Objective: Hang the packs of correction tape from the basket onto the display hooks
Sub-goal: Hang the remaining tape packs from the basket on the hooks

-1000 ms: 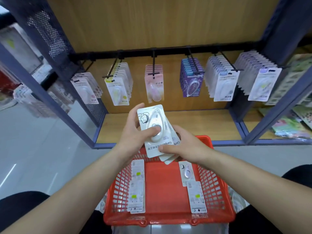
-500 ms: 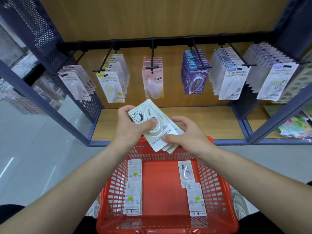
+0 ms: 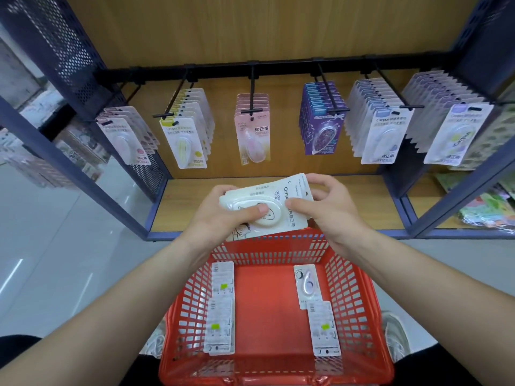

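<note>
**Inspector:** Your left hand [image 3: 223, 218] grips a small stack of white correction tape packs [image 3: 267, 207], thumb pressed on the blister of the top pack, fingers curled under the stack. The stack lies sideways between your hands.

**Operator:** And the other hand?

**Inspector:** Your right hand [image 3: 331, 210] pinches the stack's right end, thumb on the printed card face, fingers wrapped round the far edge. Both hands are closed on the same stack.

**Operator:** Where does the stack sit?

**Inspector:** Directly above the far rim of the red basket [image 3: 359, 307], which is below and nearer to you than your hands. Below your left wrist, two packs [image 3: 220, 307] lie face down against the basket's left wall. Below your right wrist, one pack lies face up [image 3: 306, 285] and another face down [image 3: 323, 328] just nearer to you.

**Operator:** The hooks?

**Inspector:** Beyond and above your hands, six display hooks [image 3: 252, 90] project from a black rail [image 3: 281, 69], each carrying hanging packs. The pink-carded row [image 3: 252, 135] hangs straight beyond your left hand; the purple row [image 3: 322, 121] straight beyond your right. The stack touches no hook.
</note>
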### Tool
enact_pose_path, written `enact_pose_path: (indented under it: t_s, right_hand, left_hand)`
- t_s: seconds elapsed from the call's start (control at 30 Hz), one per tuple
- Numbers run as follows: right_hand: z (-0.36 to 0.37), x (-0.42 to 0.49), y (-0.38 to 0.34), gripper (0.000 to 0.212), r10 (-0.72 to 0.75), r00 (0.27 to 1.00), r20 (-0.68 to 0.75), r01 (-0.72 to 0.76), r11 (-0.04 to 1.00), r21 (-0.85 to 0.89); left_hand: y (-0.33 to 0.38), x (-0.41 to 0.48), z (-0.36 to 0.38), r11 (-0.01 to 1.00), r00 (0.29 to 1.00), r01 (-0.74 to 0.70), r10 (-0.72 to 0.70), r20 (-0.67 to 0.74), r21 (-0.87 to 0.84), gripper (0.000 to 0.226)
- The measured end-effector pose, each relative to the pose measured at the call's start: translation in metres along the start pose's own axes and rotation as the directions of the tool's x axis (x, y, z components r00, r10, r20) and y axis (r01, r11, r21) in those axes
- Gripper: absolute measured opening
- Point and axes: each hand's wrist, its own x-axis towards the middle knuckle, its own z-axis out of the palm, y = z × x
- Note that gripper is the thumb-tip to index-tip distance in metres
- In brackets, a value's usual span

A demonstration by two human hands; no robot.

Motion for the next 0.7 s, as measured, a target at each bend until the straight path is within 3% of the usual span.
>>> enact_pose_path:
  t_s: [0.2, 0.4, 0.57, 0.7]
  right_hand:
    - [-0.002, -0.003, -0.004, 0.053, -0.054, 0.998, -0.012, 0.054, 0.998, -0.028]
    - [0.002, -0.007, -0.01, 0.036, -0.115, 0.993, 0.016, 0.116, 0.992, -0.041]
    - [0.008, -0.01, -0.018, 0.036, -0.035, 0.999, 0.038, 0.032, 0.996, 0.088]
    - [0.016, -0.02, -0.005, 0.037, -0.005, 0.998, 0.063, 0.005, 1.0, -0.009]
  left_hand:
    - [0.0, -0.003, -0.002, 0.984, 0.998, 0.018, -0.027, 0.049, 0.179, 0.078]
    - [0.001, -0.015, 0.002, 0.983, 0.961, -0.057, 0.007, 0.276, 0.176, 0.055]
    - [0.001, -0.014, 0.004, 0.996, 0.98, -0.086, 0.078, 0.185, 0.038, 0.052]
    - [-0.003, -0.008, 0.005, 0.993, 0.994, -0.083, 0.088, 0.063, -0.078, 0.052]
